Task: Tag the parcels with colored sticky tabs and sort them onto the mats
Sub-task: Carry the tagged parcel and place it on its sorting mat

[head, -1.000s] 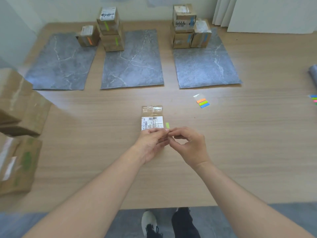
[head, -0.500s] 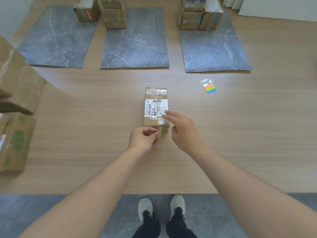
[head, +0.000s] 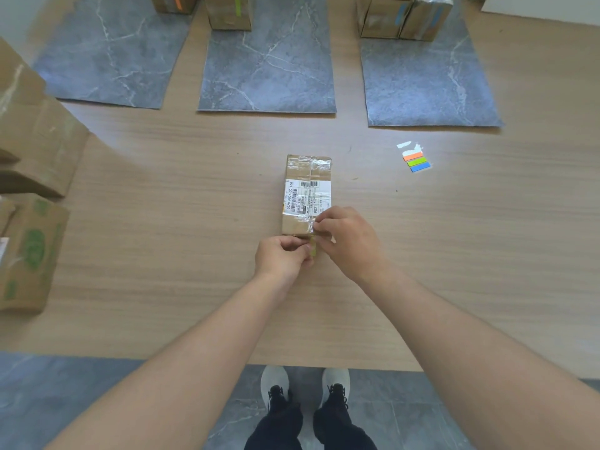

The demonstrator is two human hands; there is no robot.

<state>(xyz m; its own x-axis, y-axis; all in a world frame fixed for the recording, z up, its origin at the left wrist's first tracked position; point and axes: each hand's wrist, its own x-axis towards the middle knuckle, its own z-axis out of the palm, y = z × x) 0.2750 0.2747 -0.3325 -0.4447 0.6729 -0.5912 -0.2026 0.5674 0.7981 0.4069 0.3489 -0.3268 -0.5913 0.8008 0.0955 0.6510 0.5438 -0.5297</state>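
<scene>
Wooden bench [head: 162,222], taped brown cardboard parcel [head: 306,172].
Left hand [head: 282,258] and right hand [head: 352,243] pinch flimsy green sticky tab [head: 313,249] in curled fingers [head: 326,222]; parcel looks light, stiff: grip long sides.

Cardboard parcel [head: 306,193], glossy tape; matt wood-grain table [head: 162,222]; marbled mats [head: 266,60].

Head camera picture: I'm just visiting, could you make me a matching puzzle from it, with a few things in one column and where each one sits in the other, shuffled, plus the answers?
Things
1. green tab
2. pad of sticky tabs
3. box with orange tab
4. boxes with blue tabs

Places
A. on the right mat
B. on the bare table, right of the labelled parcel
C. on the left mat
D. pinched by the left hand at the labelled parcel's near end, with the right hand beside it

Pairs: 1-D, 2-B, 3-C, 4-A
</scene>
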